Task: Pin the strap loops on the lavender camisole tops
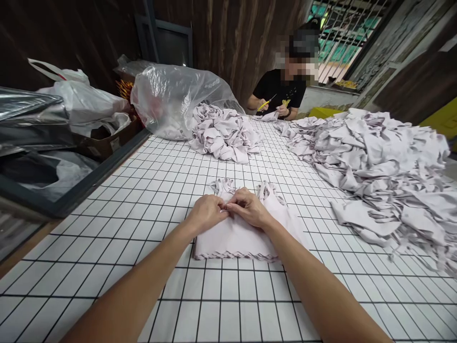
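A stack of pale pinkish-grey camisoles (pixel 235 240) lies flat in front of me, wavy hems toward me and gathered straps at the far end. Over the top one's neckline, my left hand (pixel 207 214) is closed in a pinch, thumb and fingertips on the fabric edge. My right hand (pixel 250 207) pinches the same edge, its fingertips almost touching those of the left. The small bit of cloth between the fingertips is mostly hidden.
The table (pixel 124 224) has a black grid on white. A heap of garments (pixel 224 133) lies beyond, by a clear plastic bag (pixel 171 95); a larger pile (pixel 378 147) covers the right side. Across the table, a person (pixel 278 90) holds yellow-handled scissors (pixel 264 104).
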